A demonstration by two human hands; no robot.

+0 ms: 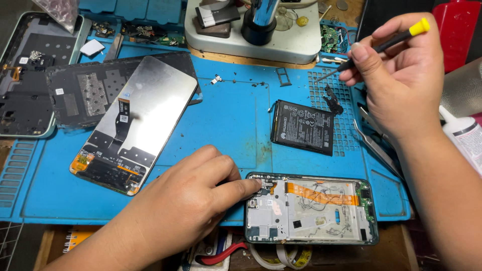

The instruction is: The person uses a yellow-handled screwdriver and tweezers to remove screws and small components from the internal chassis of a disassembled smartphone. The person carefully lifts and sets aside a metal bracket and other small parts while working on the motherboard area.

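An opened phone frame [311,210] with an orange flex cable lies at the near edge of the blue work mat [226,120]. My left hand [193,188] rests on the mat, its forefinger pressing the frame's top left corner. My right hand [399,75] is raised at the far right, gripping a thin black screwdriver [381,46] with a yellow cap, tip pointing left over the mat's gridded section. A black battery [304,126] lies between the two hands.
A detached screen panel [135,123] lies face down at left over a dark back cover [85,90]. Another phone shell [25,75] sits far left. A microscope base [256,30] stands at the back. Tweezers [374,140] and a white bottle [464,133] are at right.
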